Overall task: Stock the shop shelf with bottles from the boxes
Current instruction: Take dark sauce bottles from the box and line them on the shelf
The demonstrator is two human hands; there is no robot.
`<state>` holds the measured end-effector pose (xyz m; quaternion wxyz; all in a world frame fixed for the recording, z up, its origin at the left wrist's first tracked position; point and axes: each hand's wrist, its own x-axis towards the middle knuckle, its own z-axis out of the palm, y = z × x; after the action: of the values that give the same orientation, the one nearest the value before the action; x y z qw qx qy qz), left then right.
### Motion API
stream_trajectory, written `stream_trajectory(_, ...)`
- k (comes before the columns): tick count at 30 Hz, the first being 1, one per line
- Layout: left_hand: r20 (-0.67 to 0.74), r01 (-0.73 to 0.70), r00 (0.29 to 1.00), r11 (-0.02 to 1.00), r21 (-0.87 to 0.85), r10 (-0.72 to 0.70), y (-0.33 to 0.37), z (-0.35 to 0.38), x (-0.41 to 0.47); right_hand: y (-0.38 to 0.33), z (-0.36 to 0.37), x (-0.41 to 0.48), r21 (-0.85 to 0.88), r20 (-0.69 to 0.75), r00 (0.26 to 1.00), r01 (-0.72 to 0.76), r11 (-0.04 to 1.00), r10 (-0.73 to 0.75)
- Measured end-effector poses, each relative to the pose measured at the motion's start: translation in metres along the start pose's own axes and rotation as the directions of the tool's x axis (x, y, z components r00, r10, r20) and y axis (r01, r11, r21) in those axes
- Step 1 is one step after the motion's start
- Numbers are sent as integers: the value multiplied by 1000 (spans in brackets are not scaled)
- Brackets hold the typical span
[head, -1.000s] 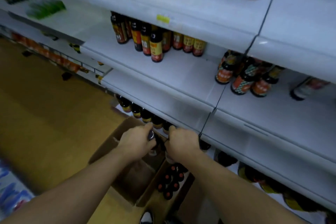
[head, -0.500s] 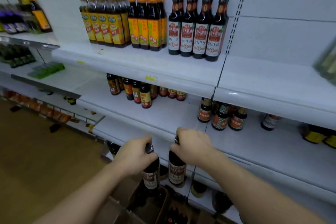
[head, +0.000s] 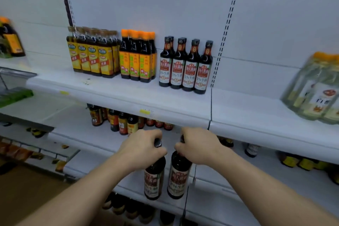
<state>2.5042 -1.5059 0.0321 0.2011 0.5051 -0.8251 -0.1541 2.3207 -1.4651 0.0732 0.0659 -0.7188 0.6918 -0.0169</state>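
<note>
Both hands grip necks: the left hand (head: pixel 141 149) holds the left bottle (head: pixel 154 181), the right hand (head: pixel 199 146) the right bottle (head: pixel 178 180); matching bottles (head: pixel 185 68) stand at twelve o'clock.

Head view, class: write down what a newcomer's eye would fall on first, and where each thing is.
First, the left hand and right hand at lower centre, each gripping a dark bottle by the neck: the left bottle and right bottle. Above, a matching row of bottles stands on the upper shelf, beside orange-capped bottles.
</note>
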Motion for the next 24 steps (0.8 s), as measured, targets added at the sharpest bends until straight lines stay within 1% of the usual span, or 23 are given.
stream_trajectory(4,-39,-78,996,997,-7,77,5,-33,24,-6,-34,7,12,-66,997,-31,999,32)
stream_trajectory(7,-71,-78,995,996,-30,76,9,-57,41,-12,-60,14,18,-126,990,-62,998,64)
stream_trajectory(9,-116,-84,990,995,-43,79,12,-72,53,-16,-77,18,23,-156,985,-70,997,73)
stream_trajectory(18,-262,-173,953,983,-65,150,29,-135,102,-33,-145,48,56,-246,960,-122,991,132)
stream_trajectory(22,-300,-182,941,981,-65,155,36,-157,125,-37,-170,65,118,-291,944,-124,985,154)
stream_trajectory(24,-303,-185,940,980,-79,153,39,-168,139,-39,-183,72,117,-309,936,-137,984,167)
